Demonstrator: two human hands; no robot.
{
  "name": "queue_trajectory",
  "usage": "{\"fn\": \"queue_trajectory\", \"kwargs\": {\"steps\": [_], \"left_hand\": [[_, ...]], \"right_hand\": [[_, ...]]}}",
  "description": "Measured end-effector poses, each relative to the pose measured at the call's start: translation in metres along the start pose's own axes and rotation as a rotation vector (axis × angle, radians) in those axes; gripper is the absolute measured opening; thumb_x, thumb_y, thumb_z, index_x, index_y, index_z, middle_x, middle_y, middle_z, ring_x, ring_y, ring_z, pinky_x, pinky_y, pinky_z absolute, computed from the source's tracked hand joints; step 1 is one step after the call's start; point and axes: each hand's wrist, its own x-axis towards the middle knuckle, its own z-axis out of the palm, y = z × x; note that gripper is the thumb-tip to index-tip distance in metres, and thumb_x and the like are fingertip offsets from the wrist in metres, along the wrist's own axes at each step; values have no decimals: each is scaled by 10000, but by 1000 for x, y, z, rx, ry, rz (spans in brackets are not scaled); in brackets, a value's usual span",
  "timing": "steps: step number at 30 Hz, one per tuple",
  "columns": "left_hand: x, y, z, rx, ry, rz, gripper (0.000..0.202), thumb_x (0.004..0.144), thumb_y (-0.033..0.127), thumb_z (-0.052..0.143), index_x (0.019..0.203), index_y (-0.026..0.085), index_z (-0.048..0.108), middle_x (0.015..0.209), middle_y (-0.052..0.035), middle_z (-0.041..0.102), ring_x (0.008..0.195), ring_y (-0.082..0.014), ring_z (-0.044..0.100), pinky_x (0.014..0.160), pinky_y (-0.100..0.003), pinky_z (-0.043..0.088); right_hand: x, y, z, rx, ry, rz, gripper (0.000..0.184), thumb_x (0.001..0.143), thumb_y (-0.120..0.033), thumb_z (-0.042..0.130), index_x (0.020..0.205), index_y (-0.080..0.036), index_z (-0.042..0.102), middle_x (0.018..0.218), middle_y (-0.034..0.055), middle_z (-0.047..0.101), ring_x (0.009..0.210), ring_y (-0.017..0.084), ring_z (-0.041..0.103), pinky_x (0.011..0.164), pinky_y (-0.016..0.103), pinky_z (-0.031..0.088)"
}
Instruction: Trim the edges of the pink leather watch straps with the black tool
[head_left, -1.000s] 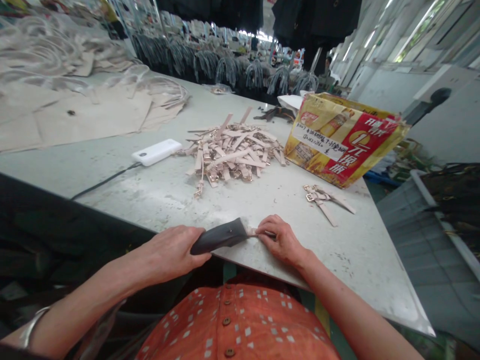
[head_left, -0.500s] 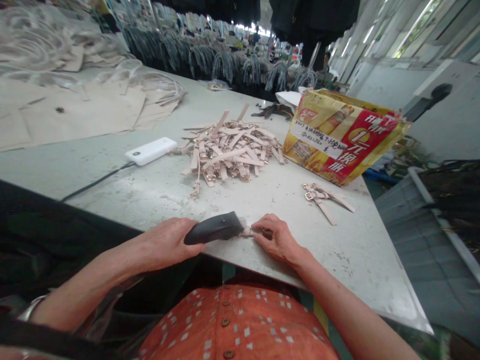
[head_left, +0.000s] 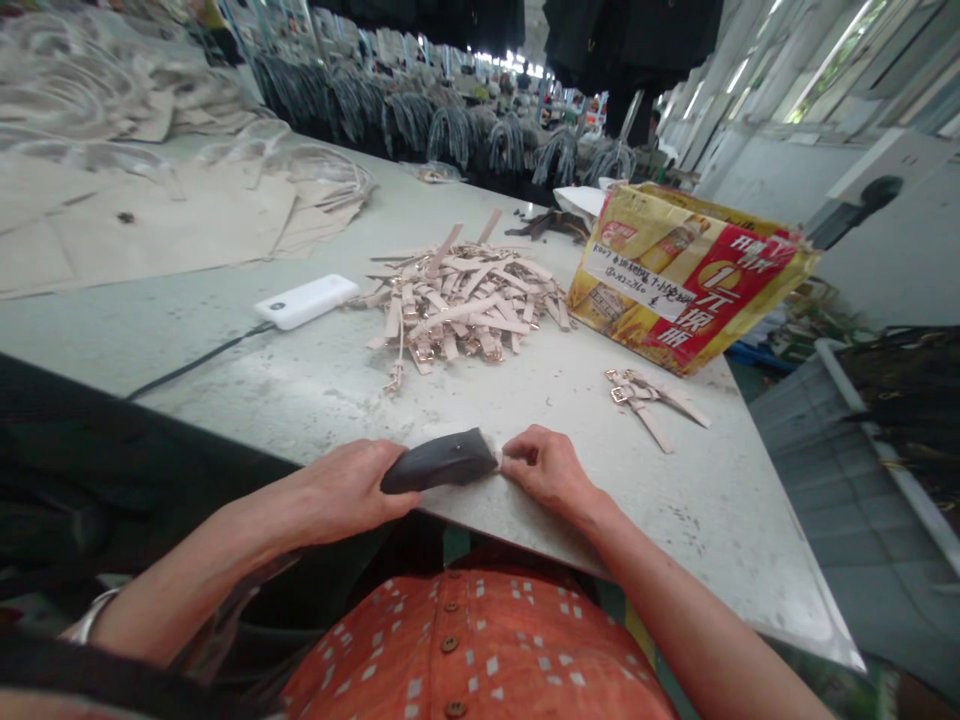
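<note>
My left hand [head_left: 367, 487] is wrapped round one end of a dark grey, slightly curved piece [head_left: 442, 460], whose exact kind I cannot make out. A small stud shows on its upper face, and it is held just over the table's near edge. At its right end my right hand [head_left: 546, 470] is closed in a pinch on a small pale strap [head_left: 499, 459], mostly hidden by the fingers and the dark piece. Beyond the hands lies a heap of pale buckled straps [head_left: 465, 305]. Several more buckled straps [head_left: 649, 400] lie to the right.
A yellow and red cardboard box [head_left: 682, 280] stands tilted at the right. A white power bank [head_left: 307, 301] with a black cable lies at the left. Pale sheets [head_left: 217, 215] cover the far left table. A grey bin [head_left: 847, 470] stands beyond the right edge.
The dark piece and my left hand have shifted slightly right, closer to my right hand. Less of the pale strap between them shows now.
</note>
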Motion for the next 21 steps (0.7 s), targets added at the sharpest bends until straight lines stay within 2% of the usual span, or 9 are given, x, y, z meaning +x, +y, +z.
{"fn": "queue_trajectory", "kwargs": {"steps": [4,9,14,17,21], "left_hand": [[-1,-5,3,22,16,36,321,843,551,683,917,258,790,888,-86,882,820,-296,826,715,-352,544],[0,-6,3,19,66,24,332,817,556,730,941,260,812,943,-96,894,865,-312,841,747,-362,559],[0,-6,6,18,79,19,293,823,540,747,911,265,799,880,-81,875,819,-295,819,733,-354,545],[-1,-4,7,22,69,14,279,833,540,745,876,267,780,825,-68,854,784,-285,804,705,-345,530],[-2,-2,7,30,89,6,284,826,535,736,896,264,779,877,-81,867,809,-300,820,723,-357,548]], "right_hand": [[6,0,-2,9,-18,-34,207,917,-89,820,804,-243,900,833,10,746,882,203,704,794,296,477],[6,2,10,-49,57,-39,231,924,-72,779,772,-235,839,895,25,730,865,207,703,785,312,480],[3,3,20,-115,118,-29,159,997,-123,710,890,-234,749,981,35,700,911,215,662,830,312,483],[7,5,19,-30,142,-23,157,1032,-157,653,907,-243,694,972,24,687,917,213,655,845,307,487],[13,10,14,178,162,-7,239,1024,-184,647,795,-245,615,866,3,665,857,202,648,820,297,490]]}}
